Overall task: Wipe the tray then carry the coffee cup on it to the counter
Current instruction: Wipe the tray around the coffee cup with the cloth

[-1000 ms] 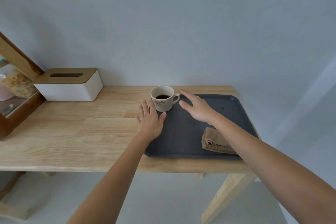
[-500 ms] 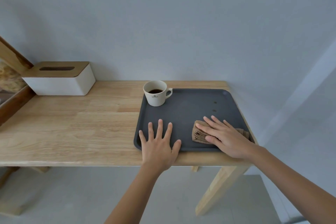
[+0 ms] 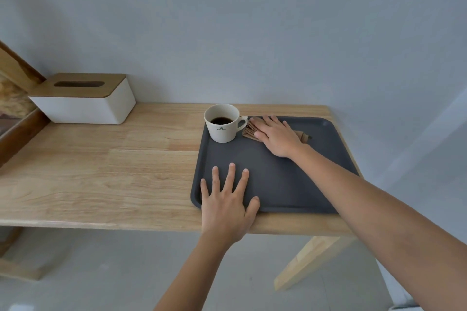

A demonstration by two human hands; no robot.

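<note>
Two hands lie flat and open: the left hand (image 3: 227, 206) presses the one dark tray (image 3: 283, 184), the right hand (image 3: 276, 135) covers one brown cloth (image 3: 250, 130). One coffee cup (image 3: 222, 122) stands in the tray's far left corner, and one tissue box (image 3: 84, 98) sits on the table (image 3: 101, 171).

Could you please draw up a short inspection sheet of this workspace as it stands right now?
Surface: light wooden table against a grey wall.
Job's things: dark grey tray on the table's right end; white coffee cup with dark coffee stands upright in the tray's far left corner; brown cloth lies just right of the cup's handle.
Clutter: white tissue box with wooden lid at the far left; wooden-framed object at the left edge, only partly in view.
Hands: left hand flat, fingers spread, on the tray's near left corner; right hand pressed flat on the cloth.
Cables: nothing seen.
Surroundings: pale floor, wooden table leg below right.
</note>
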